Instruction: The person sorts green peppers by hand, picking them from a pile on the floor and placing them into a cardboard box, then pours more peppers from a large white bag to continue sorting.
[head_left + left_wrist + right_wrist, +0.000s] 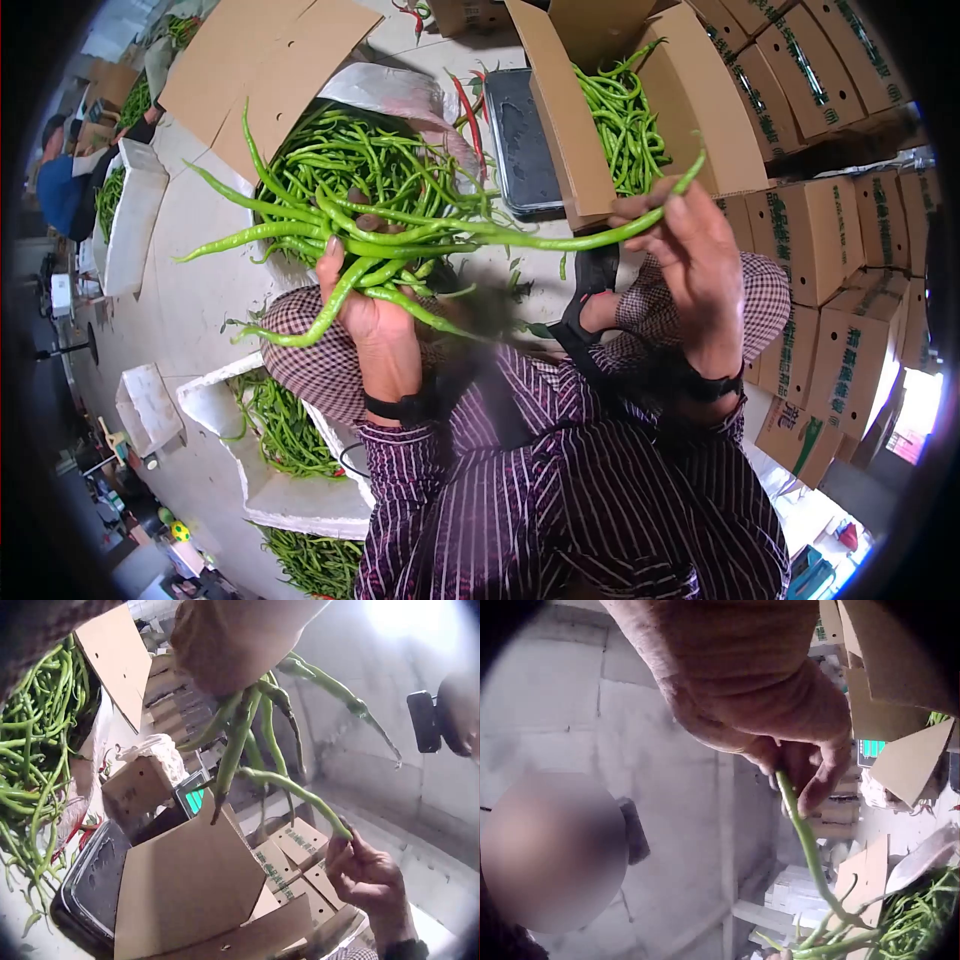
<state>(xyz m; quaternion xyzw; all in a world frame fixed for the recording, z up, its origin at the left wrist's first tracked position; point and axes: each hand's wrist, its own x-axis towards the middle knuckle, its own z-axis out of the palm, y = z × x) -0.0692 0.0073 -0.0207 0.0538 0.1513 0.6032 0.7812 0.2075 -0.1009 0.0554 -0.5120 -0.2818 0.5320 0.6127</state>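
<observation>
My left hand grips a bunch of long green chili peppers by the middle, their tips fanning out to the left. Between the thumb and fingers of my right hand is the end of one long green chili pepper, stretched across toward the bunch. In the left wrist view this pepper runs from the hanging bunch to my right hand. The right wrist view shows the pepper pinched at its end. Below the bunch lies a large heap of green peppers in a sack.
An open cardboard box holding green peppers stands ahead, beside a black tray-like object. Red peppers lie near the sack. White foam boxes stand at left. Stacked cartons line the right. Another person sits far left.
</observation>
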